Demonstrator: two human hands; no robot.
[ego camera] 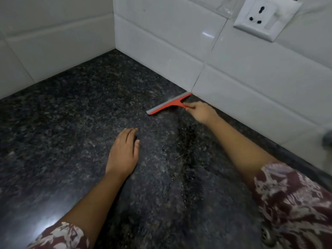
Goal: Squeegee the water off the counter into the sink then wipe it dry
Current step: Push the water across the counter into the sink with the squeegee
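Observation:
A red squeegee (pixel 168 104) with a grey rubber blade lies blade-down on the dark speckled granite counter (pixel 71 123), one end against the tiled wall. My right hand (pixel 202 112) is shut on its short handle, arm stretched far forward. My left hand (pixel 124 151) rests flat on the counter, fingers together, holding nothing. A wet streak of water (pixel 181 155) runs from the squeegee back toward me. A sink drain (pixel 268 237) shows at the bottom right edge, partly hidden by my sleeve.
White tiled walls (pixel 161 44) meet in a corner at the back of the counter. A white wall socket (pixel 265 17) sits high on the right wall. A blurred grey object (pixel 327 139) pokes in at the right edge.

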